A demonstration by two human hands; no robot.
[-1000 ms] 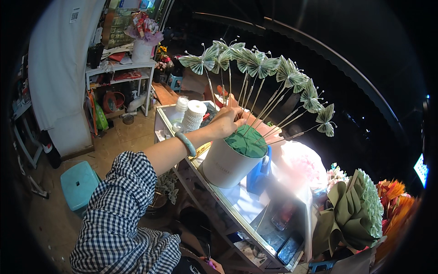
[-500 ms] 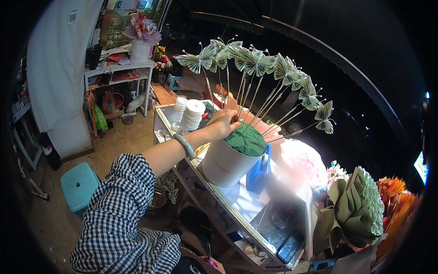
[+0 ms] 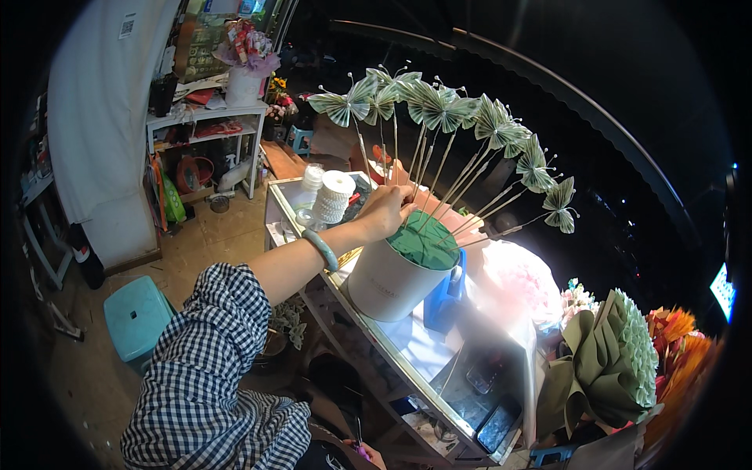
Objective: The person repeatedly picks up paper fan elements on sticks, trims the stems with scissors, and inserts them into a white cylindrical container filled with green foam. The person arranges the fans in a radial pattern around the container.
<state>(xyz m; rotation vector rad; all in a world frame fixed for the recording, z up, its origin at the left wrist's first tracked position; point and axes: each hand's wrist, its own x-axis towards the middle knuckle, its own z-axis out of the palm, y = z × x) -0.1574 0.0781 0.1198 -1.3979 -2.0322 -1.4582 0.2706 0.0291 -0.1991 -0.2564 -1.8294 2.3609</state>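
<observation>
My left hand (image 3: pixel 387 211), its arm in a black-and-white checked sleeve with a jade-coloured bangle (image 3: pixel 319 249), reaches over the rim of a round white flower box (image 3: pixel 392 283). Its fingers are pinched round a thin stem (image 3: pixel 363 147) at the far left edge of the green floral foam (image 3: pixel 427 241). Several stems rise from the foam in a fan, each topped by a pleated pale-green butterfly (image 3: pixel 446 110) with beaded feelers. Down at the lower edge, my right hand (image 3: pixel 376 457) is partly cut off, closed on purple-handled scissors (image 3: pixel 362 450) whose blades point up.
The box stands on a glass-topped counter (image 3: pixel 395 356) with a white spool (image 3: pixel 333 196), a blue container (image 3: pixel 445 298) and a phone (image 3: pixel 498 424). Wrapped bouquets (image 3: pixel 599 360) crowd the right side. A turquoise stool (image 3: pixel 137 317) and a white shelf (image 3: pixel 207 113) are on the left.
My left hand stays at the box's edge, its fingers shifting slightly at the stem. The butterflies and the view have drifted a little to the right. My right hand keeps its place.
</observation>
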